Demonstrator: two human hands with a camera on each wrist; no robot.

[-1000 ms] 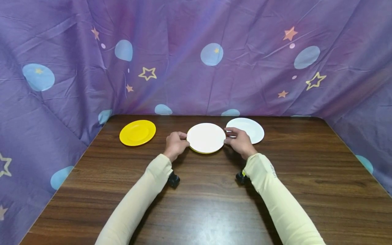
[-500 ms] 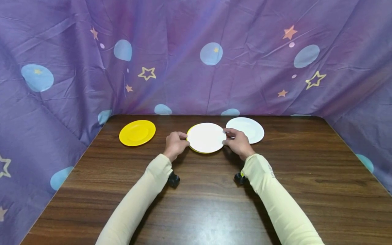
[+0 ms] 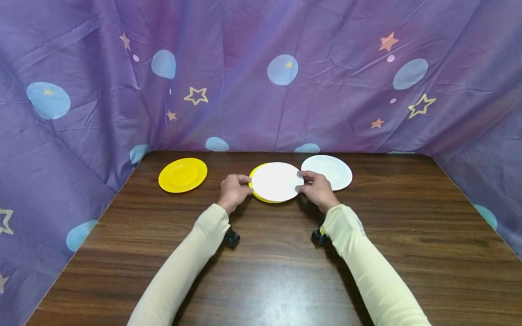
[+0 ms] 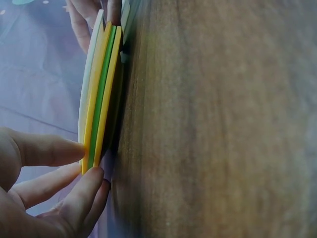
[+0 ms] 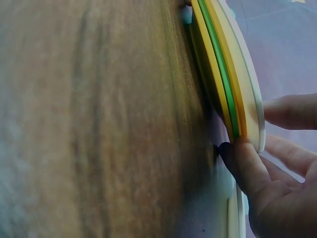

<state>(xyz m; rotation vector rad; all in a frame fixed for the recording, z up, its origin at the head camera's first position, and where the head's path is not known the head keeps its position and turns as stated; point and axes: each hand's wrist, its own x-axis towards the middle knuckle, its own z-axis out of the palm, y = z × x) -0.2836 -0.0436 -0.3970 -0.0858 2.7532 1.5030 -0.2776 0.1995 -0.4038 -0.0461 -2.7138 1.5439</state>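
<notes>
A white plate tops a stack at the table's far middle, shifted right so a yellow rim shows at its left. In the left wrist view, a green plate lies between two yellow plates under the white one. My left hand pinches the left edge of the yellow and green plates between thumb and fingers. At the opposite side, my right hand pinches the white plate's edge. The right wrist view shows one digit against the white face and another beneath, right at the lower plates' edge.
On the far left of the wooden table lies a separate yellow plate. Another white plate lies just behind my right hand, partly covered by it. A purple patterned cloth hangs along the table's far edge.
The top white plate has slid to the right over the stack, baring more yellow rim at the left. My right hand moved slightly left onto its edge; my left hand stayed in place.
</notes>
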